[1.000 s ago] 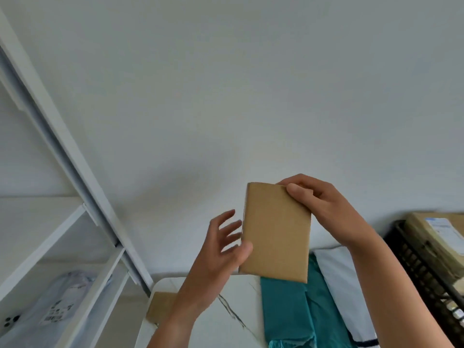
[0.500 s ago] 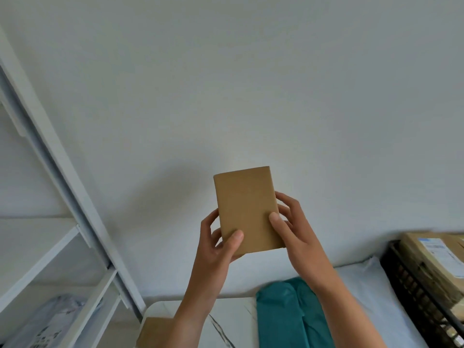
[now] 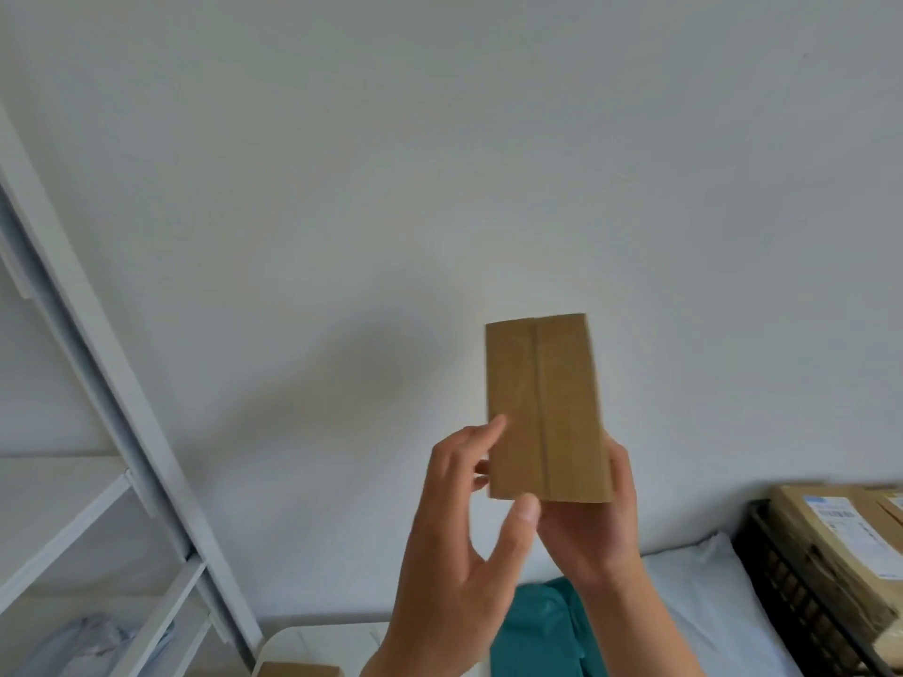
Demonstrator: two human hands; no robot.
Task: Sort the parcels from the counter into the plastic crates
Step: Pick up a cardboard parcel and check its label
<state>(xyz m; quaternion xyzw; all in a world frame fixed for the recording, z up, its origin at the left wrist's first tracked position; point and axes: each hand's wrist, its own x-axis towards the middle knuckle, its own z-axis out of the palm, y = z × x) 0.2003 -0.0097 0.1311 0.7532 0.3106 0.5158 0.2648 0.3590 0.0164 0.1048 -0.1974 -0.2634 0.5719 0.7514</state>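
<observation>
A small brown cardboard parcel [image 3: 547,408] with a taped seam down its face is held upright in front of the white wall. My right hand [image 3: 591,530] grips its lower end from behind and below, fingers curled round the right edge. My left hand [image 3: 459,544] is at its lower left, with a fingertip on the left edge and the thumb touching the bottom corner. At the right edge stands a black plastic crate [image 3: 801,588] with brown labelled boxes [image 3: 840,544] in it.
On the counter [image 3: 312,647] below lie a teal mailer bag [image 3: 542,632], a white mailer bag [image 3: 708,603] and a brown parcel [image 3: 298,670] at the bottom edge. A white shelf frame [image 3: 97,334] stands at the left, with a pale bagged parcel [image 3: 93,642] on a low shelf.
The parcel was turned over between both hands and now shows its taped seam. It moved right. My right hand shifted under its lower end and my left hand loosened to a fingertip touch.
</observation>
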